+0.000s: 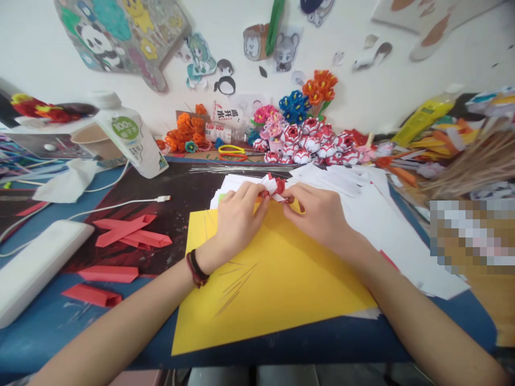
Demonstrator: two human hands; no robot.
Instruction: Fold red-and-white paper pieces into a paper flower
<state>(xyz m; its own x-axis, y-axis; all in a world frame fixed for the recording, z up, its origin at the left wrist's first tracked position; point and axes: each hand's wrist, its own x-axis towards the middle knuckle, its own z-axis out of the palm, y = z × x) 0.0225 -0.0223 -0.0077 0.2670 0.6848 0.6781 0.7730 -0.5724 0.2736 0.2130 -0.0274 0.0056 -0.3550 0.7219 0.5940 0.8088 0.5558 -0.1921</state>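
Head view: we pinch a small, folded red-and-white paper piece (277, 186) between the fingertips of our left hand (241, 214) and right hand (317, 214), above a flat, bright yellow paper sheet (277, 284). It looks only partly formed. Beyond our right hand, many rounded red-and-white paper flowers (309, 143) seem finished; left of our left hand, folded red paper strips (108, 274) lie unjoined

Folded paper piece (275, 185): red and white, small, compact, creased into several angled facets; white showing left of centre, red to the right. Held at far middle, pinched between fingertips of left hand (242, 212) and right hand (317, 215). Lower edges partly hidden.
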